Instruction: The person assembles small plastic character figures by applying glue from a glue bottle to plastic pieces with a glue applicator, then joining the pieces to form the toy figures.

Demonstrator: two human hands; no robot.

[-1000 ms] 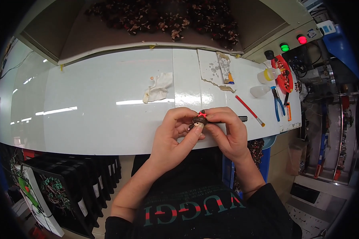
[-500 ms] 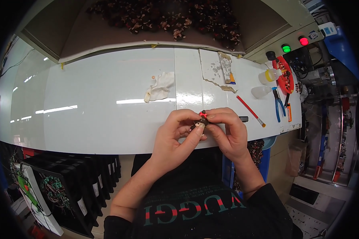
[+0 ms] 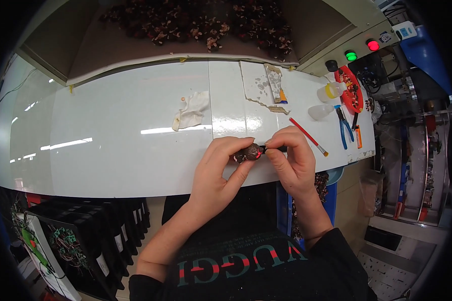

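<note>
A small dark brown figurine (image 3: 250,152) with a red band and pale bits is held over the near edge of the white table. My left hand (image 3: 220,168) grips its body between thumb and fingers. My right hand (image 3: 294,163) is closed, thumb and fingertips pinched at the dark tip beside the red band. A black bar-like thing (image 3: 282,149) shows behind the right fingers; whether they touch it I cannot tell. To the right lies a red-handled brush (image 3: 306,134).
A crumpled white cloth (image 3: 192,111) lies on the white table (image 3: 105,165). Blue-handled pliers (image 3: 342,128), plastic bottles (image 3: 321,111) and a red tray (image 3: 357,100) of small parts stand right. Behind is a booth (image 3: 135,62) heaped with figurines; a blue crate (image 3: 285,213) sits below.
The figurine has been turned sideways, its red end now toward the right. My right fingers have shifted to that end. The whole view has swung slightly, moving the table things left.
</note>
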